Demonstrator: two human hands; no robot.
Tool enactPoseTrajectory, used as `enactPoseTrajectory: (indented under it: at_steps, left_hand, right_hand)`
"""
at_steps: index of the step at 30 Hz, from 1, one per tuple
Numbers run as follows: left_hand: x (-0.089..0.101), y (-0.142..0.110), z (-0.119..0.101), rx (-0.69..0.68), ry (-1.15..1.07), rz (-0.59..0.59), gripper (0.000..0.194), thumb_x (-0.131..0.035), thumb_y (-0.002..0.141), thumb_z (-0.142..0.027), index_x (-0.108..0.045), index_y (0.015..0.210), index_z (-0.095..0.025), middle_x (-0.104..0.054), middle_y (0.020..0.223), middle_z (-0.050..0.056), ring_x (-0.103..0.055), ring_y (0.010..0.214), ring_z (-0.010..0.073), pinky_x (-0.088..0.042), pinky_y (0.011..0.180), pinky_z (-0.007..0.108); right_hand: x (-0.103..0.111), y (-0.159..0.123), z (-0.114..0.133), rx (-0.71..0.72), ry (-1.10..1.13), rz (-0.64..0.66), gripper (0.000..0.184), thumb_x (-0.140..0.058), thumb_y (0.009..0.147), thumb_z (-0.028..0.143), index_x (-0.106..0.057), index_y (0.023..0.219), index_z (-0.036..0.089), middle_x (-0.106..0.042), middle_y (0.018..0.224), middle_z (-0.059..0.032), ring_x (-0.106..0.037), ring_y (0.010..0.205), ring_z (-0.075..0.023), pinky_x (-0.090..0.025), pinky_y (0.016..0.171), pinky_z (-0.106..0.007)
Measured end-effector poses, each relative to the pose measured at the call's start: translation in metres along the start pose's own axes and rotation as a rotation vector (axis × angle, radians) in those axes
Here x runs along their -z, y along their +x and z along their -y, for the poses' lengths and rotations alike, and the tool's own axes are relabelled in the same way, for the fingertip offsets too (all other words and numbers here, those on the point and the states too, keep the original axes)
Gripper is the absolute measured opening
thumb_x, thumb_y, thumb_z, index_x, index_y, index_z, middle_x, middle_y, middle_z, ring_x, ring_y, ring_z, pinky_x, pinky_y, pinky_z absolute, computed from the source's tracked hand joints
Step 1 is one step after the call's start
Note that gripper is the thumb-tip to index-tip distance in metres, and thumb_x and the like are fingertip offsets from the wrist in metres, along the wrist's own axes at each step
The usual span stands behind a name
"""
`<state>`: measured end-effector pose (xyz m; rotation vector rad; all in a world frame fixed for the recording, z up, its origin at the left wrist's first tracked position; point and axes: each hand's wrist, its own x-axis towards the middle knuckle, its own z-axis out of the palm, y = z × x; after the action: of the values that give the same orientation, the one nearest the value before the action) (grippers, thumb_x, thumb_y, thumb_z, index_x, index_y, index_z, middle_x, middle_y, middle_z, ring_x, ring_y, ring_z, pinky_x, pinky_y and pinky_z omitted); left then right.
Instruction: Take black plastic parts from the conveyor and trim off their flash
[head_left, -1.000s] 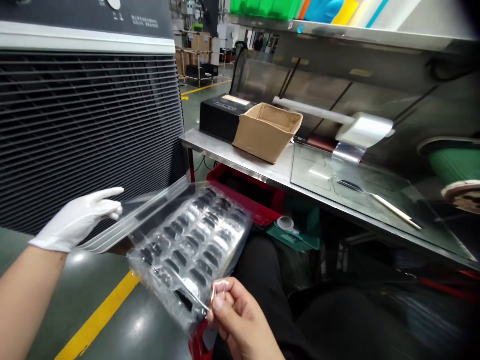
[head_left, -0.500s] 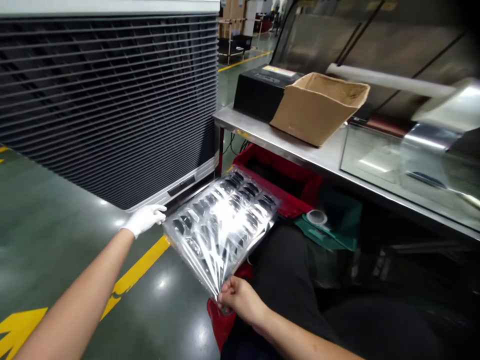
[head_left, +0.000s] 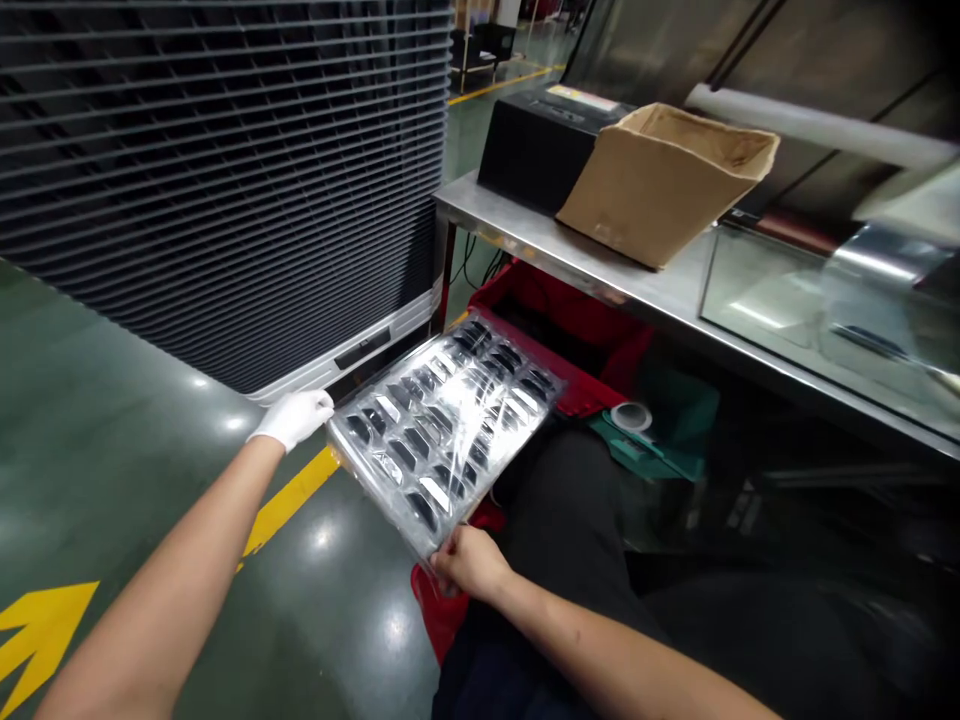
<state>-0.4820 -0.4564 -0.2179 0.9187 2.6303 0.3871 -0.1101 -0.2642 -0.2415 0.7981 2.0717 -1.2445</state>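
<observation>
Risk of spill: the clear plastic blister tray wrapped in film, its pockets filled with small dark parts [head_left: 444,425], is held only at two points on its edge and slopes down toward the person — a slack pinch could likely let it tip and shake parts out of their pockets.
Risk of slip: the film looks glossy and loose, so the bare fingers may hold wrap rather than tray, and the wrap could stretch or tear.
Risk of knock: the far corner hangs just above the red plastic crate [head_left: 577,340] under the steel bench [head_left: 517,228]; a swing that way could catch its rim.
Left hand: the white-gloved left hand [head_left: 294,418] has its grip closed on the tray's left corner.
Right hand: the bare right hand [head_left: 469,560] is clenched on the near corner, thumb on top.
Tray position: in mid-air between the two hands, over the green floor with its yellow line [head_left: 289,500], before the person's dark-clothed knees — most of it lies beyond both grips, unsupported.
Nearby: an open brown cardboard box [head_left: 660,190] sits on the bench, well apart from the tray.
</observation>
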Motion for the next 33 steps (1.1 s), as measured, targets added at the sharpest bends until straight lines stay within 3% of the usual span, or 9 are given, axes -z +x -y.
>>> enactPoseTrajectory:
  at_steps: [7,13,18,22,25,27,30,33]
  left_hand:
    - [-0.005,-0.003,-0.001,0.040,-0.030,-0.006,0.031,-0.063,0.099,-0.046,-0.071,0.101,-0.016,-0.070,0.097,0.006,-0.065,0.094,0.0216,-0.051,0.097,0.045]
    - [-0.019,-0.006,0.008,0.132,-0.241,-0.090,0.043,-0.064,0.099,-0.043,-0.065,0.132,-0.016,-0.072,0.120,0.010,-0.068,0.106,0.0234,-0.052,0.103,0.046]
    - [-0.045,-0.008,-0.002,0.212,-0.322,-0.254,0.044,-0.056,0.104,-0.045,-0.064,0.135,-0.016,-0.068,0.132,0.013,-0.065,0.122,0.0260,-0.047,0.112,0.050]
    - [-0.053,-0.012,-0.021,0.294,-0.260,-0.475,0.040,-0.054,0.105,-0.040,-0.062,0.135,-0.016,-0.064,0.136,0.014,-0.059,0.129,0.0274,-0.046,0.114,0.051]
    - [-0.050,-0.014,-0.051,0.328,-0.158,-0.646,0.039,-0.050,0.106,-0.035,-0.058,0.137,-0.013,-0.057,0.142,0.018,-0.049,0.139,0.0324,-0.039,0.117,0.058]
    - [-0.051,-0.015,-0.088,0.220,-0.094,-0.669,0.037,-0.049,0.106,-0.033,-0.060,0.134,-0.012,-0.055,0.142,0.019,-0.048,0.140,0.0335,-0.036,0.118,0.060]
    - [-0.068,-0.017,-0.164,-0.195,0.004,-0.532,0.040,-0.055,0.103,-0.040,-0.065,0.134,-0.018,-0.053,0.151,0.016,-0.041,0.148,0.0325,-0.026,0.126,0.058]
    - [-0.098,-0.023,-0.232,-0.546,0.098,-0.361,0.063,-0.065,0.095,-0.057,-0.056,0.152,-0.031,-0.034,0.171,0.011,-0.019,0.161,0.0377,-0.015,0.130,0.062]
  right_hand:
    - [0.012,-0.010,0.021,-0.071,-0.299,-0.031,0.040,-0.064,0.102,0.049,-0.071,0.085,0.014,-0.071,0.078,-0.0040,-0.071,0.079,-0.0179,-0.059,0.083,-0.037]
    - [0.014,-0.002,0.015,-0.059,-0.476,-0.049,0.049,-0.064,0.099,0.062,-0.072,0.091,0.014,-0.074,0.090,-0.0076,-0.073,0.091,-0.0210,-0.058,0.091,-0.042]
    - [0.015,0.006,0.004,0.003,-0.557,-0.077,0.055,-0.063,0.097,0.068,-0.075,0.102,0.014,-0.075,0.104,-0.0117,-0.073,0.100,-0.0239,-0.058,0.093,-0.044]
    - [0.019,0.010,0.001,0.062,-0.602,-0.086,0.054,-0.062,0.098,0.067,-0.075,0.104,0.014,-0.076,0.106,-0.0120,-0.073,0.102,-0.0240,-0.059,0.095,-0.045]
    - [0.022,0.012,0.003,0.067,-0.628,-0.080,0.055,-0.062,0.098,0.067,-0.075,0.102,0.014,-0.076,0.104,-0.0123,-0.074,0.102,-0.0244,-0.059,0.095,-0.046]
    - [0.024,0.011,0.005,0.063,-0.635,-0.069,0.058,-0.061,0.098,0.069,-0.076,0.102,0.014,-0.076,0.104,-0.0126,-0.074,0.101,-0.0245,-0.059,0.094,-0.046]
    - [0.025,0.010,0.010,0.060,-0.639,-0.049,0.061,-0.060,0.097,0.073,-0.076,0.102,0.014,-0.076,0.105,-0.0131,-0.074,0.103,-0.0248,-0.060,0.093,-0.045]
    - [0.026,0.004,0.014,0.063,-0.653,-0.019,0.058,-0.061,0.097,0.070,-0.076,0.104,0.014,-0.077,0.107,-0.0130,-0.075,0.104,-0.0252,-0.061,0.091,-0.044]
